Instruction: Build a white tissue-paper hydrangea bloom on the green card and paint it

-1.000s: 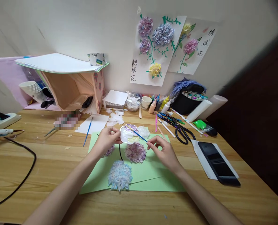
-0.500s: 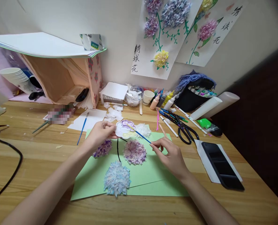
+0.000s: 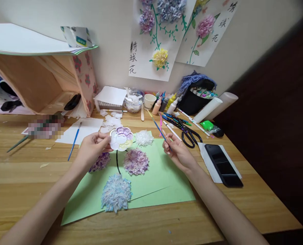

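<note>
1. On the far left, a peach fabric-covered box point(image 3: 85, 83) stands open at the back of the wooden counter point(image 3: 258, 207), with loose sheets stacked on top.
2. In front of it and to the right, a blue-handled brush point(image 3: 75, 141) lies partly over a white sheet point(image 3: 93, 126) (torn paper scraps point(image 3: 112, 121) litter the spot just beyond).
3. The left hand point(image 3: 93, 150) pinches the flower-shaped palette point(image 3: 121, 139) by its left edge, tilted up off the counter. I can see purple in its upper wells and yellow in a lower one.
4. Below the palette, the green paper point(image 3: 161, 182) carries a purple flower point(image 3: 101, 161), partly hidden by the left hand, then a pale blue flower point(image 3: 116, 193) nearest the person, and a pink-purple flower point(image 3: 136, 161). A white flower point(image 3: 144, 137) sits at the far edge (all four look ruffled, like bunched paper).
5. Behind these, a paper cup point(image 3: 149, 101) stands beside small paint bottles point(image 3: 157, 106).
6. The right hand point(image 3: 179, 152) is closed around the held paintbrush point(image 3: 156, 126), its tip pointing up and leftward, well apart from the palette.
7. Beyond the right hand, black scissors point(image 3: 189, 139) lie over some pens (quite a jumble there).
8. Furthest right, a dark phone point(image 3: 224, 165) rests on white paper point(image 3: 210, 165), just beside the green paper but not touching it.
</note>
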A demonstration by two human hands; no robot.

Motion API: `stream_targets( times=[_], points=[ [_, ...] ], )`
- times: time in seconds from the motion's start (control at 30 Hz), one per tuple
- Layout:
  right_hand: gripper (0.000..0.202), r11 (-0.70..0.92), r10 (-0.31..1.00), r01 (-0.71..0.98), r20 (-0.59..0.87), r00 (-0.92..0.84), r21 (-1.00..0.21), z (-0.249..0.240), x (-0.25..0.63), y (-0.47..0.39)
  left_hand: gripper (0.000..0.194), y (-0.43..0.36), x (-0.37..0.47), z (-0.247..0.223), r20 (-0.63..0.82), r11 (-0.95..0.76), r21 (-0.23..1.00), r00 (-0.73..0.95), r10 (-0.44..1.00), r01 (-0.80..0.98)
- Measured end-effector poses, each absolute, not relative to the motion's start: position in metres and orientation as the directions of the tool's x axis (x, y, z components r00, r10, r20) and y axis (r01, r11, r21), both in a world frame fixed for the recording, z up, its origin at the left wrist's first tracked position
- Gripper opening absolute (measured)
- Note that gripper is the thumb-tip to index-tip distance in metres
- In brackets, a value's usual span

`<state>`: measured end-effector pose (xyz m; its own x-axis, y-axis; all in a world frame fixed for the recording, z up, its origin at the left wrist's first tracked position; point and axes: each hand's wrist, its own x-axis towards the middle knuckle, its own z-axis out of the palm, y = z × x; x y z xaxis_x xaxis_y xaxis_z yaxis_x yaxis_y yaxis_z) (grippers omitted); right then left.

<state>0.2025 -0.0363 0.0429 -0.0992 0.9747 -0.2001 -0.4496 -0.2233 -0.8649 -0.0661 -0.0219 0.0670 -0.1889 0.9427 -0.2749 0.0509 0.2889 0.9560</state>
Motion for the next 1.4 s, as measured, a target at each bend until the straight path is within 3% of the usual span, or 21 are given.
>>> stream_targets(
  times=[0.1, 0.2, 0.43, 0.53, 0.6, 0.73, 1.4],
  points=[
    [0.027, -0.290, 0.957, -0.519, -0.258, -0.135, -0.804, 0.039, 0.203, -0.037, 0.021, -0.027, -0.063, 0.064, -0.291, 0.302, 0.951, -0.143, 0.946, 0.060],
    [0.024, -0.253, 0.967, -0.515, -0.204, -0.151, -0.819, 0.038, 0.205, -0.042, 0.025, -0.030, -0.062, 0.058, -0.296, 0.304, 0.951, -0.114, 0.948, 0.061],
    [0.028, 0.169, 0.983, -0.273, 0.182, -0.022, -0.947, 0.049, 0.220, -0.057, 0.027, -0.035, -0.055, 0.050, -0.266, 0.272, 0.960, -0.082, 0.960, 0.067],
    [0.014, 0.346, 0.936, -0.165, 0.327, 0.131, -0.924, 0.047, 0.218, -0.062, 0.027, -0.040, -0.051, 0.050, -0.260, 0.262, 0.963, -0.043, 0.965, 0.065],
    [0.008, 0.422, 0.897, -0.138, 0.389, 0.210, -0.896, 0.045, 0.212, -0.066, 0.028, -0.043, -0.049, 0.049, -0.241, 0.242, 0.968, -0.028, 0.970, 0.060],
    [0.019, 0.442, 0.879, -0.128, 0.401, 0.257, -0.888, 0.044, 0.200, -0.072, 0.027, -0.045, -0.048, 0.046, -0.222, 0.222, 0.974, -0.009, 0.975, 0.046],
    [0.026, 0.591, 0.806, 0.107, 0.590, -0.044, -0.799, 0.037, 0.202, -0.082, 0.024, -0.049, -0.049, 0.043, -0.098, 0.099, 0.985, -0.016, 0.995, 0.139]
  ],
)
